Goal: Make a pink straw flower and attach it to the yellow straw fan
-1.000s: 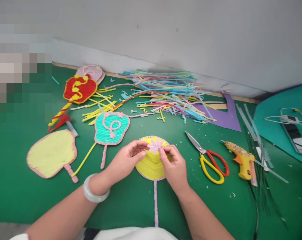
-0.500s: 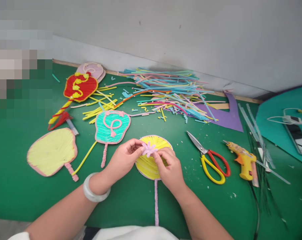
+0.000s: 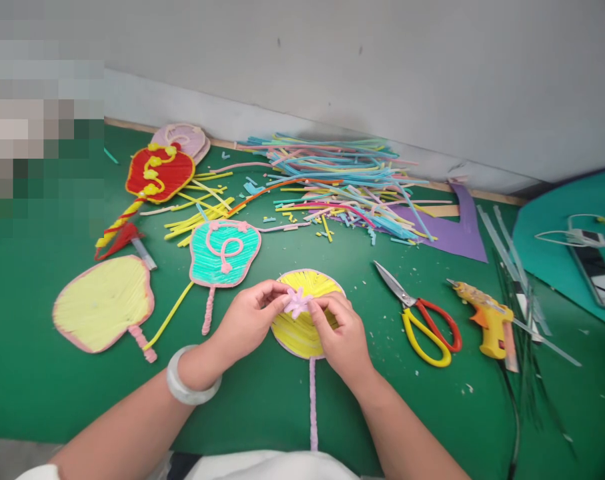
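Between my two hands is a small pale purple flower with several narrow petals. My left hand, with a pale bangle at its wrist, pinches a petal on the left side. On the right side, my right hand pinches another petal between thumb and finger. Below the flower lies a round yellow fan with a purple edge and a twisted purple handle. My hands cover parts of the fan's left and right sides.
Scissors and a yellow glue gun lie to the right. Left are a turquoise fan, a pale yellow fan and a red fan. Many coloured pipe cleaners are heaped behind. A phone lies far right.
The flower has turned slightly between my fingers. Both hands stay in nearly the same place, and the things on the table have not moved.
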{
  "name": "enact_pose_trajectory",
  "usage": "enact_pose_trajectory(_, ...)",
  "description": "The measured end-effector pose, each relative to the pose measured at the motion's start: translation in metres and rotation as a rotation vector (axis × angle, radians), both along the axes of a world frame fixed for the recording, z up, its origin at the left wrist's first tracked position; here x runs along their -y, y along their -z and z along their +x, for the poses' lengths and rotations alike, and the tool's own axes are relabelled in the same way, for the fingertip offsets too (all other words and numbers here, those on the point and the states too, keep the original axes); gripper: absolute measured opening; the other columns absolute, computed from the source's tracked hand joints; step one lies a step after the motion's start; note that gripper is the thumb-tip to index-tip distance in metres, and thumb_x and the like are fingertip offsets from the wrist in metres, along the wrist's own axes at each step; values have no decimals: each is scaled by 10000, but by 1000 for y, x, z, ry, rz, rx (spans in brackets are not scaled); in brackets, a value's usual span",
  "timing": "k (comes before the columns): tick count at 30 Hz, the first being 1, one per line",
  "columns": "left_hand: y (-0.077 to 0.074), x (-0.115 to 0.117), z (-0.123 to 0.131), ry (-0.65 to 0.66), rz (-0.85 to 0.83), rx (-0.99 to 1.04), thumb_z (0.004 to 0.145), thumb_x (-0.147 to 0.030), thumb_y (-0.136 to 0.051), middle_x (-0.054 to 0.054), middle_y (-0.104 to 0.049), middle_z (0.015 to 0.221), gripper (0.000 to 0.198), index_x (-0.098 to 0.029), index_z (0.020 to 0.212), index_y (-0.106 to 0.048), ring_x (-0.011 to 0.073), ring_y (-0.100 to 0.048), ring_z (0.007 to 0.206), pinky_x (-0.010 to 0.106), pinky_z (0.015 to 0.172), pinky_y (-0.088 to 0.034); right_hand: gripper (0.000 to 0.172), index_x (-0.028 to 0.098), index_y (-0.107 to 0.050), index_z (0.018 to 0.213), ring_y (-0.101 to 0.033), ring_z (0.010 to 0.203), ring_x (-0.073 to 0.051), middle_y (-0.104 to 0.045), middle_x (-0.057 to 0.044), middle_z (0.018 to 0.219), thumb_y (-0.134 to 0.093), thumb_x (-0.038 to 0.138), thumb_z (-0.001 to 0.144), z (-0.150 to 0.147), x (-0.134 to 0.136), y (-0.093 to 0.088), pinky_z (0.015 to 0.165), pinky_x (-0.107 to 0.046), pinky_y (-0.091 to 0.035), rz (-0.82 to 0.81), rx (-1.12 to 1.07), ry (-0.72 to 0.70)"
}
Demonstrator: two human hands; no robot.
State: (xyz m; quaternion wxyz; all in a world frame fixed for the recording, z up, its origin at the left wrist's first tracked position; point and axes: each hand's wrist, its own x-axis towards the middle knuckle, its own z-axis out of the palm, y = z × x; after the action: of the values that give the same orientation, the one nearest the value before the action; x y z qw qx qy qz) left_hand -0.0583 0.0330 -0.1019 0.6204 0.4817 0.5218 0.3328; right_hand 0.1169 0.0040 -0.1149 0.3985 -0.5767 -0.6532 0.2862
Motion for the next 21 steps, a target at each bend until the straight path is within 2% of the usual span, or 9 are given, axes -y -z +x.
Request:
enact_pose_trajectory(5,1,1,0,1,16,24,843,-349,-605,31,-697,917,214,-187,972,-656,181,-638,867,312,799,-499,41,215,-644,904,-626,862,-169,-673,-23,890,-608,234,899,-1,1,1,793,-307,-478,73,-19,-22)
enact_pose_trajectory(7,1,1,-1,0,60,19,850,-341,-597,44,-695,986,241,-189,1031,-643,186,-639,916,333,841,-503,40,212,-634,926,-622,869,-171,-664,-31,901,-617,213,891,-1,1,1,794,-308,-485,125,10,-10)
enact_pose_trajectory(11,-3,-3,-5,-132,194,-128,864,-312,-576,65,-662,1156,319,-199,1162,-596,191,-620,996,369,908,-490,43,210,-621,920,-593,849,-191,-660,-40,870,-597,179,904,0,0,3,792,-341,-442,296,254,82)
enact_pose_trajectory(13,-5,-5,-7,-178,218,-193,870,-303,-564,69,-668,1139,290,-191,1135,-603,197,-621,998,371,900,-492,47,206,-627,912,-578,836,-200,-663,-44,863,-595,171,909,-1,-1,2,794,-357,-402,350,430,116)
enact_pose_trajectory(15,-7,-6,-8,-185,233,-234,876,-286,-552,65,-677,1110,251,-188,1099,-613,195,-627,983,361,877,-501,42,207,-636,906,-573,829,-198,-670,-40,861,-599,194,921,-4,-2,2,807,-363,-373,358,539,78)
enact_pose_trajectory(18,-7,-6,-7,-151,313,-366,888,-232,-528,49,-682,1049,194,-193,1053,-622,179,-631,912,336,827,-512,84,217,-647,935,-580,840,-190,-678,-26,867,-605,290,936,-7,-1,4,828,-357,-358,343,552,-45)
enact_pose_trajectory(21,-4,-3,-7,-81,467,-549,898,-185,-521,43,-657,973,127,-193,983,-616,178,-612,881,332,814,-506,129,215,-651,976,-574,864,-198,-675,-38,894,-577,318,950,-5,-1,7,842,-356,-361,317,533,-31)
